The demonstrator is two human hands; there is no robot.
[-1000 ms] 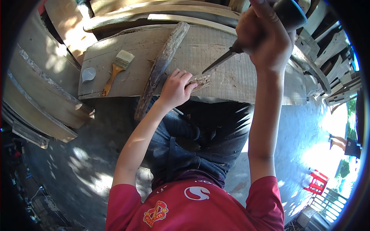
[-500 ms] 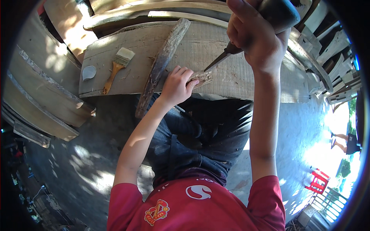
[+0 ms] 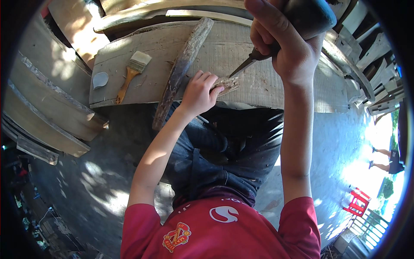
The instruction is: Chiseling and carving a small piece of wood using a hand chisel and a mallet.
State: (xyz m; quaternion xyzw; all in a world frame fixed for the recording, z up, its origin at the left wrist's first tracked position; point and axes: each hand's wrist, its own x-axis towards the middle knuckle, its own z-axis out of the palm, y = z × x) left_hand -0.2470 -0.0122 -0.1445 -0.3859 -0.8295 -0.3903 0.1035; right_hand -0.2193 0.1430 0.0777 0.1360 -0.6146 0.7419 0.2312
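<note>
My left hand (image 3: 198, 94) is closed on a small, rough, splintery piece of wood (image 3: 229, 85), pressing it near the front edge of a wide wooden board (image 3: 261, 88). High on the right, my right hand (image 3: 297, 58) wraps round the thick dark handle of a pointed tool, whose narrow blade (image 3: 243, 67) slants down to the left. Its tip is at the far edge of the small wood piece; whether it touches cannot be made out. A long weathered stick (image 3: 183, 64) lies across the board, just left of my left hand, its near end overhanging.
On the board's left lie a flat paintbrush (image 3: 133, 73) with a wooden handle and a whitish flat scrap (image 3: 100, 80). Curved planks (image 3: 56, 99) stand at the left, with more timber behind. A red plastic stool (image 3: 357, 202) and a person's legs (image 3: 381, 159) show far right.
The whole view has shifted slightly. My right hand and the pointed tool have moved a little to the left; my left hand keeps its hold on the wood piece.
</note>
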